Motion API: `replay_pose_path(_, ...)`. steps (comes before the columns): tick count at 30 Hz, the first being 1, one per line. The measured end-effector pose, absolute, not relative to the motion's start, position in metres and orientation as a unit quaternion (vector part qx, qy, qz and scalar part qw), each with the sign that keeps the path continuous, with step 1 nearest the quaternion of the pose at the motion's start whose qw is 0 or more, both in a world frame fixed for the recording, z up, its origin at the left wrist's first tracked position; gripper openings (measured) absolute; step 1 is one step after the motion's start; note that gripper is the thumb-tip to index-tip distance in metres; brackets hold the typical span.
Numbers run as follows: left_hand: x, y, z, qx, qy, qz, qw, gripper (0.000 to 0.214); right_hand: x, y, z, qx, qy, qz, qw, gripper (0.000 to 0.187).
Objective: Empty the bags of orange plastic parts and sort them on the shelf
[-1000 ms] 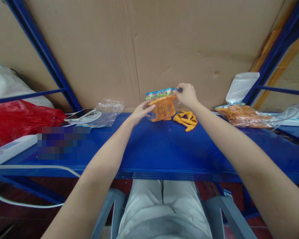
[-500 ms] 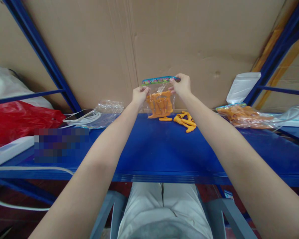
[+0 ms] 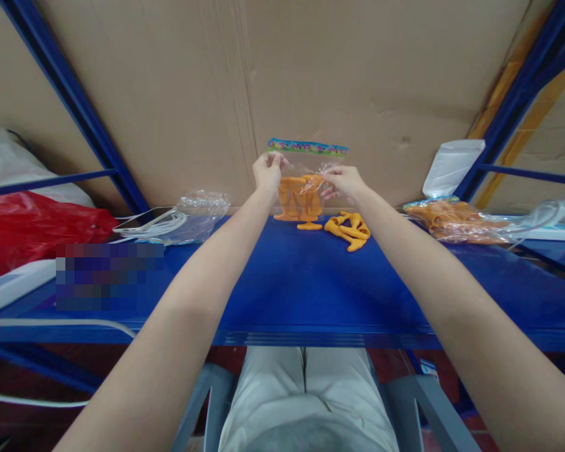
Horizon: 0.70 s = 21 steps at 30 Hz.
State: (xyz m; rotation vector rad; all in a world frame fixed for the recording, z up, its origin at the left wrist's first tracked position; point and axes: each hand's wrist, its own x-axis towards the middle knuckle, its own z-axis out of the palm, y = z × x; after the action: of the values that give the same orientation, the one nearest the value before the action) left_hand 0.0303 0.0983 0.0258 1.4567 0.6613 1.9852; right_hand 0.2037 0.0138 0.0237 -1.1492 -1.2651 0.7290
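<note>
A clear plastic bag [image 3: 306,164] with a colourful printed header strip stands upright over the blue shelf [image 3: 301,282], with several orange plastic pieces [image 3: 300,199] inside it. My left hand [image 3: 267,171] pinches the bag's left edge just under the header. My right hand [image 3: 341,181] pinches the bag's right side, slightly lower. A loose pile of orange pieces [image 3: 349,229] lies on the shelf just right of the bag.
A pile of clear empty bags [image 3: 201,212] and a white cable [image 3: 155,223] lie at the left, beside a red plastic bag [image 3: 32,229]. A filled bag of orange pieces [image 3: 456,218] lies at the right. Cardboard backs the shelf.
The bag has been lifted from resting on the shelf to upright. My left hand rose to its top left edge; my right hand dropped from the header to the bag's right side.
</note>
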Motion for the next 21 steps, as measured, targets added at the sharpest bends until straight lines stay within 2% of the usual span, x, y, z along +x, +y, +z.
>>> replay_pose_path(5, 0.033, 0.104, 0.035, 0.559, 0.212, 0.757, 0.263, 0.03, 0.19, 0.006, 0.031, -0.466, -0.523, 0.256, 0.666, 0.024)
replay_pose_path(12, 0.025, 0.099, 0.034, 0.604, 0.216, 0.727, 0.245, 0.039, 0.19, 0.012, 0.028, -0.471, -0.545, 0.258, 0.644, 0.018)
replay_pose_path(16, 0.01, 0.072, 0.02, 0.662, 0.281, 0.642, 0.266, 0.045, 0.195, 0.013, 0.021, -0.472, -0.533, 0.263, 0.651, 0.019)
replay_pose_path(19, -0.003, 0.052, 0.009, 0.734, 0.299, 0.525, 0.31, 0.058, 0.198, 0.015, 0.019, -0.465, -0.531, 0.259, 0.659, 0.021)
replay_pose_path(21, -0.011, 0.042, 0.005, 0.776, 0.311, 0.43, 0.341, 0.059, 0.201, 0.017, 0.02, -0.455, -0.534, 0.25, 0.667, 0.021)
